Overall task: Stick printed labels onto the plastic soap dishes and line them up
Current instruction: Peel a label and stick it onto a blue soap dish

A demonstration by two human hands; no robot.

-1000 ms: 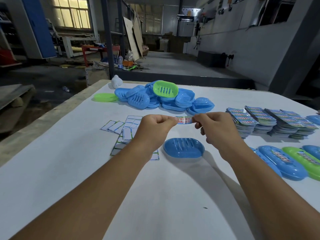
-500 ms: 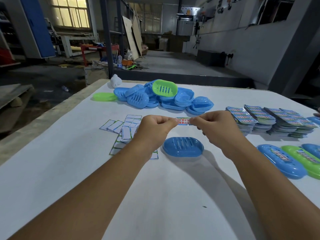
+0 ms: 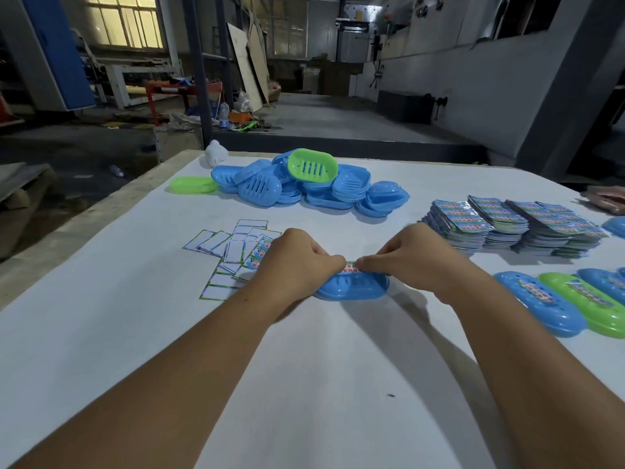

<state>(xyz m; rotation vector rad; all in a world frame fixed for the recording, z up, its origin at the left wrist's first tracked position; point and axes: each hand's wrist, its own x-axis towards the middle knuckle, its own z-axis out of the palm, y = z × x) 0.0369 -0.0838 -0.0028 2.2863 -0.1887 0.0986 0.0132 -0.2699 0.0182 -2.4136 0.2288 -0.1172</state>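
Both hands pinch one label (image 3: pixel 351 266) between them, the left hand (image 3: pixel 297 262) at its left end, the right hand (image 3: pixel 411 257) at its right, fingers curled. The label sits low over a blue dish (image 3: pixel 351 288) on the table (image 3: pixel 101 333); contact cannot be told.

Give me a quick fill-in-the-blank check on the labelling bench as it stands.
1. Both hands, left hand and right hand, pinch one ____ over the blue dish.
2. The dish on top of the pile is ____ in colour.
3. The label stacks lie on the person's ____ side.

Missing words: label; green; right
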